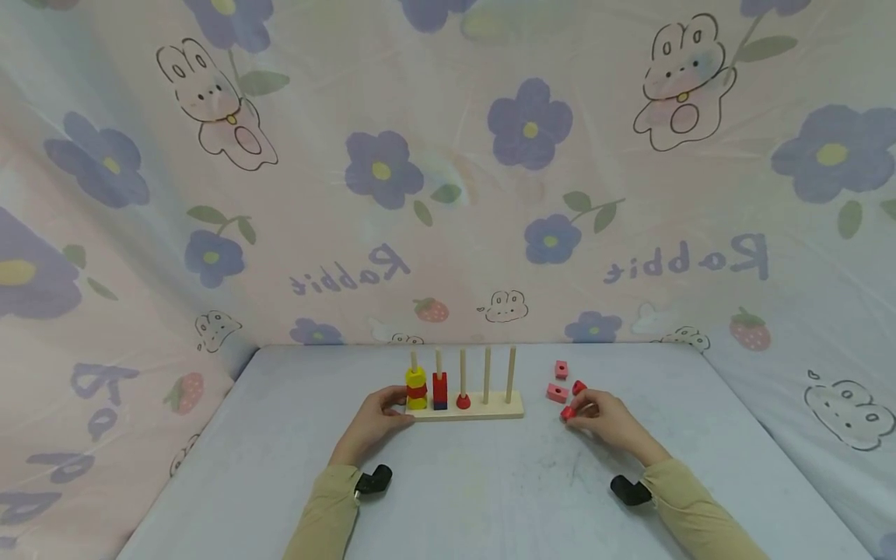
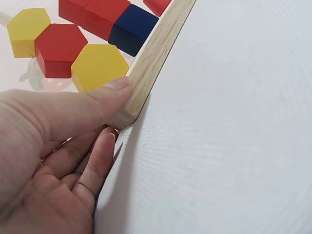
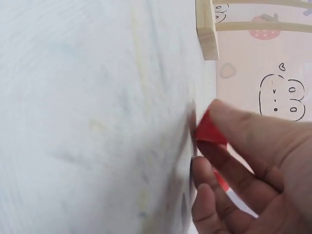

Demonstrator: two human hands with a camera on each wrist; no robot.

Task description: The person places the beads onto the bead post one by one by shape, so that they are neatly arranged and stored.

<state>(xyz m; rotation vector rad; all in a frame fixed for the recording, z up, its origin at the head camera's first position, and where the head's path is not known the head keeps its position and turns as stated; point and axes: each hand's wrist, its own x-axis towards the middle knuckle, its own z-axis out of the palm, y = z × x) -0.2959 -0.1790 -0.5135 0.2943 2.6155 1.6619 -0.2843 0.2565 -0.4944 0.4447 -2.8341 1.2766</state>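
A wooden peg board (image 1: 483,415) with several upright pegs stands on the table. My left hand (image 1: 376,422) grips its left end, the thumb on the board's front edge in the left wrist view. The leftmost peg carries yellow and red hexagonal blocks (image 2: 61,48). Red blocks (image 1: 439,383) sit above a dark blue block (image 2: 134,29) on the second peg, and a small red block (image 1: 463,402) is at the foot of the third. To the right of the board, my right hand (image 1: 607,420) pinches a small red block (image 3: 212,129) between thumb and fingers, low over the table.
Two pink blocks (image 1: 558,393) with holes lie right of the board. Another red block (image 1: 579,386) lies just beyond the right hand's fingers. The two rightmost pegs (image 1: 487,373) are bare. A printed curtain (image 1: 455,233) hangs behind the white table (image 1: 476,498).
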